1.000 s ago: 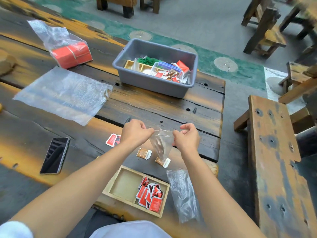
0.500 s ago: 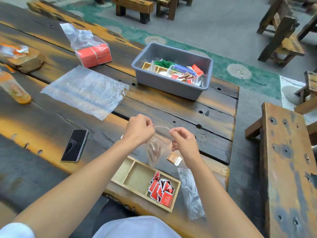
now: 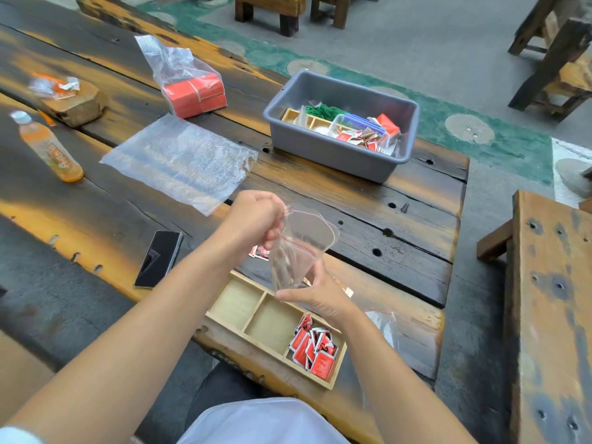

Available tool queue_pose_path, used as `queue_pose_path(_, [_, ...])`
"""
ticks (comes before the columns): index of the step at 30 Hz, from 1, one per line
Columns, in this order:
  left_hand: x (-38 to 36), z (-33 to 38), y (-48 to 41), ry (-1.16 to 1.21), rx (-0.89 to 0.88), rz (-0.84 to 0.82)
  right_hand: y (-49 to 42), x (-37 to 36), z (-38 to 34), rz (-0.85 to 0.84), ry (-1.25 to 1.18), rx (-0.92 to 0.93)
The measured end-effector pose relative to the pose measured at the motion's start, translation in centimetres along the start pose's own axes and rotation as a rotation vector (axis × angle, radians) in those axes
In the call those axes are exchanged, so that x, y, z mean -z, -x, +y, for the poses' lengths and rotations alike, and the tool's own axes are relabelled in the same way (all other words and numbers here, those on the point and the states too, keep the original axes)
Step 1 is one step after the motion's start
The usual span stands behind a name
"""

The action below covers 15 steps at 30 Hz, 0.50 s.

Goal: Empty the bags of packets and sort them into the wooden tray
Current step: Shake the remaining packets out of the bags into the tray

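My left hand (image 3: 256,216) pinches the top edge of a small clear zip bag (image 3: 299,248) held above the table, its mouth gaping. My right hand (image 3: 317,294) grips the bag's bottom end from below. The bag looks empty. Just under the hands lies the wooden tray (image 3: 237,304) with three compartments: the left and middle ones are bare, the right one holds a heap of red packets (image 3: 314,346). A loose red packet (image 3: 260,253) lies beyond the tray, and a brown packet (image 3: 347,291) peeks out beside my right hand.
A grey tub (image 3: 339,155) with packets and a second wooden tray sits at the back. Also on the table: a bag of red packet bundles (image 3: 195,91), flat clear bags (image 3: 182,161) (image 3: 384,326), a phone (image 3: 159,258), an orange drink bottle (image 3: 51,149), a wood block (image 3: 75,105). A bench (image 3: 551,315) stands on the right.
My right hand dropped from the bag's top edge to its bottom end, while the left kept the top. The bag's mouth opened wide. The view shifted, showing the bottle and wood block.
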<state>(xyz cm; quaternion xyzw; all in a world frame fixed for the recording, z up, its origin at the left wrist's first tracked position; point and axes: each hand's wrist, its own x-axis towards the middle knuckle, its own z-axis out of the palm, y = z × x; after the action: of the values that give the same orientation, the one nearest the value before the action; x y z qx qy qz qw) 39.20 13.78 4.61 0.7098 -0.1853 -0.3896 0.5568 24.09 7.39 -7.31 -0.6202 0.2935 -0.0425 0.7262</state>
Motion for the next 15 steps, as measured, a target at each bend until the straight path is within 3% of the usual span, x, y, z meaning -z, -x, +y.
queue_pose_path(4, [0.7, 0.7, 0.0, 0.264, 0.162, -0.120, -1.0, -0.3, -0.2, -0.071, -0.108, 0.052])
queue_pose_path(10, [1.0, 0.0, -0.7, 0.501, 0.308, -0.284, -0.8, -1.8, -0.3, -0.280, -0.212, -0.021])
queue_pose_path(13, [1.3, -1.2, -1.4, 0.524, 0.369, -0.267, 0.0, -2.2, 0.3, -0.412, -0.334, -0.079])
queue_pose_path(15, [1.4, -2.4, -1.8, 0.408, 0.364, -0.158, 0.7, -2.6, 1.3, -0.461, -0.428, -0.156])
